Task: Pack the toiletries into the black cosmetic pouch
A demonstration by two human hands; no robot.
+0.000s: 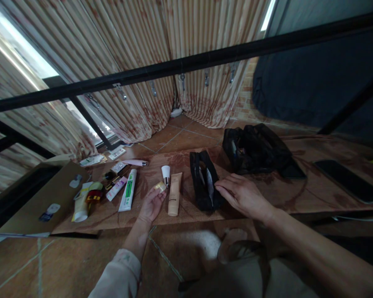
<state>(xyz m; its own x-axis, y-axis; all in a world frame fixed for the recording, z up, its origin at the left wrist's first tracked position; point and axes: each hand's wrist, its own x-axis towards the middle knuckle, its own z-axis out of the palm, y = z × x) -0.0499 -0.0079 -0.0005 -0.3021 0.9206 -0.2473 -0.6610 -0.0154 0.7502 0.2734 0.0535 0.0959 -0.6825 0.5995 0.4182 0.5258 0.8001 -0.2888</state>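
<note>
Between the fingertips of my left hand (pixel 152 205) is a small pale-yellow container (pixel 160 187), perhaps a little jar; its kind is not clear. Just beyond it stands a white tube with a silver neck (pixel 165 174), and a beige squeeze tube (pixel 174 194) lies to its right. My right hand (pixel 244 194) pinches the right rim of a small black pouch (pixel 196 182). The pouch's mouth gapes and shows a light lining; its contents are hidden. A larger black bag (pixel 256 149) sits behind my right hand.
Left on the cloth-covered bench (pixel 155 219) lie a white-green tube (pixel 128 190), a pink-white tube (pixel 116 188), a yellow-white tube (pixel 81 207) and other cosmetics. A cardboard box (pixel 43 198) stands far left, a dark phone (pixel 351 180) far right. A black rail (pixel 180 64) crosses behind.
</note>
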